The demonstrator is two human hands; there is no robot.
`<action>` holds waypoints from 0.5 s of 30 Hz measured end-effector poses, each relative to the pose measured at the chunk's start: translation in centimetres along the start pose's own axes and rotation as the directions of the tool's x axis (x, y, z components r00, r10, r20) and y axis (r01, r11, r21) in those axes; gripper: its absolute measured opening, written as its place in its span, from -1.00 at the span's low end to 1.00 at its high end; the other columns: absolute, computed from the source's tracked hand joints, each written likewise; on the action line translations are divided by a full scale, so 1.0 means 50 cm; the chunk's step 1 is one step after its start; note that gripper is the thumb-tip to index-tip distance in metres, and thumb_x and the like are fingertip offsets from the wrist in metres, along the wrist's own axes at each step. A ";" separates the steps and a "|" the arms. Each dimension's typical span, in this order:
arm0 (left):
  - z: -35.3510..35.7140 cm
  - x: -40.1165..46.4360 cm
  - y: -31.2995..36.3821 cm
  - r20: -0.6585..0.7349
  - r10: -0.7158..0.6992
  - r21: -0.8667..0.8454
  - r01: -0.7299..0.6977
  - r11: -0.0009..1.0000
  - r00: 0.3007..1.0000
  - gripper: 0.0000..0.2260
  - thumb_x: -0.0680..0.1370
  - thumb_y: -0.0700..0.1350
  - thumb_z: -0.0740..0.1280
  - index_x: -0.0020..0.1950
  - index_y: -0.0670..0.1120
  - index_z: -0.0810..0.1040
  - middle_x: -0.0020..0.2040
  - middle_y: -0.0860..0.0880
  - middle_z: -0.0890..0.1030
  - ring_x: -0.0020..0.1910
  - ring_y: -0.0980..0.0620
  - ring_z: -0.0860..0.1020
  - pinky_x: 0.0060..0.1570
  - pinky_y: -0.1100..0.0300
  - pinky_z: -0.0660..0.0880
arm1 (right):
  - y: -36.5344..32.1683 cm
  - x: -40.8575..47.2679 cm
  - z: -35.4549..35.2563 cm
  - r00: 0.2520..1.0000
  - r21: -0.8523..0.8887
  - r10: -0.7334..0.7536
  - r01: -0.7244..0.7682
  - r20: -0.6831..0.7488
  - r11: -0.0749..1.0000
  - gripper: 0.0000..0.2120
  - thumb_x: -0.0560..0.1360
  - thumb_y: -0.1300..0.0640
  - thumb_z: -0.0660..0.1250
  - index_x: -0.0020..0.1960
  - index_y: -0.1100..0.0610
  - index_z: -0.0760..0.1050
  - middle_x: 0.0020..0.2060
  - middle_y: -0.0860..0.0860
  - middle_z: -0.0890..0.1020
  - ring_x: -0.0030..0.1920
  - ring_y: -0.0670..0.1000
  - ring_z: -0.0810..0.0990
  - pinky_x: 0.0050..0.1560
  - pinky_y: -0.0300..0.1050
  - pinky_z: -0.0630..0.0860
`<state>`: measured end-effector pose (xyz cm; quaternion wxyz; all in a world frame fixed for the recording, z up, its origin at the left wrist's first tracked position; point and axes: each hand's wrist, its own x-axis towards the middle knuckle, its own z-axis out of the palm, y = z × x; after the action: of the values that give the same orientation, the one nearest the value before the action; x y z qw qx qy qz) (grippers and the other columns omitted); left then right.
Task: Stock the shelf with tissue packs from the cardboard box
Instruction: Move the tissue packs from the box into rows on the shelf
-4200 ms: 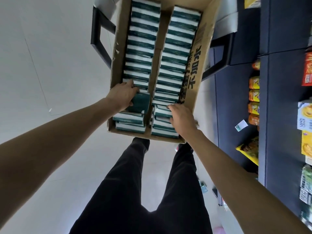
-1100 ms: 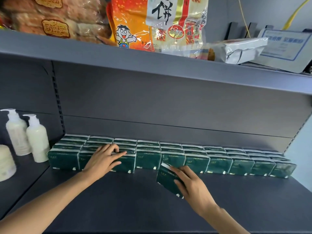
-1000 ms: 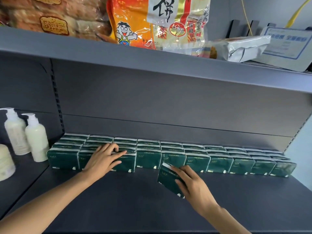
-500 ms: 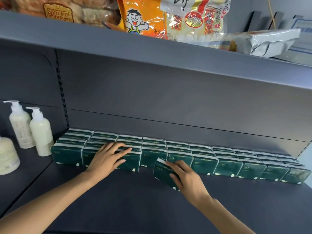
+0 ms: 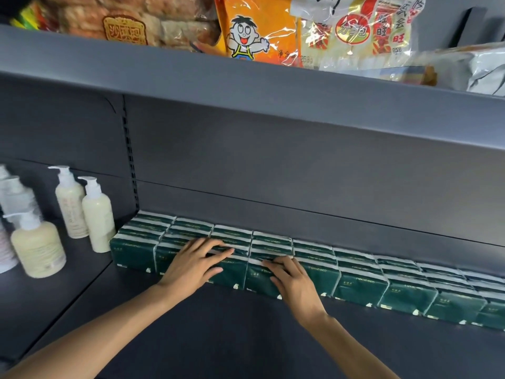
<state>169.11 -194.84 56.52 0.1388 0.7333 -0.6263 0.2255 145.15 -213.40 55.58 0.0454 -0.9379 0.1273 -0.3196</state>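
Observation:
Dark green tissue packs [image 5: 358,281] with white edges stand in rows several deep along the back of the grey shelf [image 5: 232,337]. My left hand [image 5: 192,265] lies flat with straight fingers on the front packs left of the middle. My right hand [image 5: 293,280] rests with straight fingers on a front pack [image 5: 257,277] that stands in line with the front row. The cardboard box is out of view.
Cream pump bottles [image 5: 97,214] stand on the shelf section to the left, next to the packs. The shelf above [image 5: 246,80] holds snack bags close over the working space. Bare shelf surface lies in front of the packs.
The pack my right hand held tilted in front of the row now stands in the front row. My left hand stayed on the packs. The view moved closer and to the left.

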 end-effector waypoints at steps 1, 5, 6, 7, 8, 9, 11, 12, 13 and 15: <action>0.000 -0.001 0.000 0.000 0.001 -0.001 -0.001 1.000 1.000 -0.55 0.63 0.19 0.07 0.49 0.15 0.40 0.34 0.08 0.46 0.22 0.06 0.46 0.22 0.05 0.50 | 0.002 -0.001 0.004 1.000 -0.024 -0.011 0.011 -0.012 1.000 -0.61 0.53 0.23 0.40 0.34 0.01 0.53 0.11 -0.05 0.51 0.07 0.00 0.51 0.08 -0.12 0.53; -0.003 -0.002 -0.002 -0.006 -0.026 -0.004 0.025 1.000 1.000 -0.50 0.61 0.24 0.07 0.49 0.08 0.42 0.35 0.12 0.52 0.29 0.09 0.50 0.32 0.10 0.43 | 0.012 0.000 0.000 0.998 -0.158 -0.053 0.050 -0.016 0.986 -0.67 0.58 0.04 0.26 0.34 -0.06 0.50 0.26 -0.01 0.48 0.20 0.08 0.45 0.21 -0.03 0.37; -0.003 -0.003 -0.004 -0.002 -0.035 -0.004 0.035 0.999 0.999 -0.48 0.61 0.25 0.07 0.49 0.06 0.41 0.36 0.13 0.52 0.31 0.10 0.50 0.36 0.13 0.37 | 0.016 0.000 -0.003 0.998 -0.164 -0.059 0.056 -0.015 0.985 -0.66 0.57 0.00 0.25 0.34 -0.05 0.50 0.30 0.00 0.46 0.27 0.09 0.41 0.25 0.00 0.33; -0.002 -0.006 -0.007 0.002 -0.037 -0.005 0.037 0.999 0.999 -0.48 0.62 0.25 0.07 0.50 0.05 0.41 0.37 0.13 0.52 0.33 0.11 0.48 0.38 0.14 0.31 | 0.021 -0.001 -0.004 0.997 -0.165 -0.072 0.069 -0.010 0.984 -0.64 0.56 -0.02 0.27 0.34 -0.04 0.50 0.34 0.00 0.44 0.32 0.10 0.38 0.29 0.03 0.31; -0.001 -0.009 -0.010 0.008 -0.029 -0.006 0.029 1.000 1.000 -0.48 0.63 0.24 0.07 0.50 0.04 0.41 0.39 0.13 0.50 0.35 0.11 0.46 0.39 0.14 0.27 | 0.026 -0.002 -0.006 0.996 -0.169 -0.090 0.089 0.004 0.982 -0.62 0.54 -0.02 0.32 0.36 -0.04 0.48 0.36 -0.01 0.43 0.36 0.10 0.36 0.32 0.06 0.30; -0.001 -0.012 -0.012 0.015 -0.016 -0.003 0.016 1.000 1.000 -0.49 0.64 0.23 0.07 0.50 0.03 0.42 0.41 0.13 0.48 0.36 0.10 0.45 0.39 0.13 0.28 | 0.031 -0.004 -0.006 0.994 -0.178 -0.110 0.111 0.018 0.978 -0.58 0.52 -0.02 0.37 0.37 -0.03 0.47 0.36 -0.02 0.42 0.37 0.10 0.36 0.33 0.07 0.30; -0.001 -0.015 -0.012 0.022 -0.003 0.011 0.003 1.000 1.000 -0.50 0.65 0.20 0.06 0.50 0.02 0.42 0.42 0.13 0.46 0.36 0.09 0.43 0.37 0.09 0.36 | 0.040 -0.006 -0.005 0.990 -0.190 -0.134 0.139 0.038 0.972 -0.50 0.48 -0.01 0.44 0.39 -0.03 0.45 0.34 -0.06 0.44 0.35 0.08 0.39 0.32 0.05 0.30; -0.001 -0.015 -0.010 0.016 -0.008 0.014 0.008 1.000 1.000 -0.51 0.65 0.20 0.06 0.50 0.01 0.42 0.41 0.13 0.46 0.36 0.08 0.43 0.36 0.08 0.39 | 0.042 -0.005 -0.004 0.990 -0.191 -0.137 0.143 0.043 0.971 -0.48 0.47 -0.01 0.46 0.40 -0.03 0.45 0.33 -0.07 0.45 0.33 0.06 0.40 0.32 0.03 0.30; -0.002 -0.013 -0.006 0.011 -0.019 0.013 0.019 1.000 1.000 -0.51 0.65 0.19 0.06 0.49 0.02 0.43 0.41 0.13 0.46 0.35 0.08 0.44 0.34 0.07 0.41 | 0.044 -0.003 -0.004 0.990 -0.191 -0.137 0.143 0.046 0.971 -0.47 0.46 0.00 0.47 0.40 -0.03 0.45 0.32 -0.07 0.46 0.31 0.05 0.40 0.31 0.01 0.30; -0.004 -0.009 0.003 0.010 -0.044 0.010 0.044 0.999 0.999 -0.52 0.65 0.19 0.06 0.48 0.02 0.45 0.39 0.14 0.47 0.34 0.08 0.44 0.32 0.07 0.42 | 0.044 0.001 -0.003 0.990 -0.187 -0.134 0.140 0.047 0.972 -0.46 0.44 0.01 0.49 0.39 -0.03 0.46 0.30 -0.07 0.48 0.28 0.04 0.41 0.31 -0.02 0.30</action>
<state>168.90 -194.37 56.46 0.1370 0.7488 -0.6094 0.2219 144.67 -215.53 55.37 -0.0643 -0.9498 0.0913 -0.2923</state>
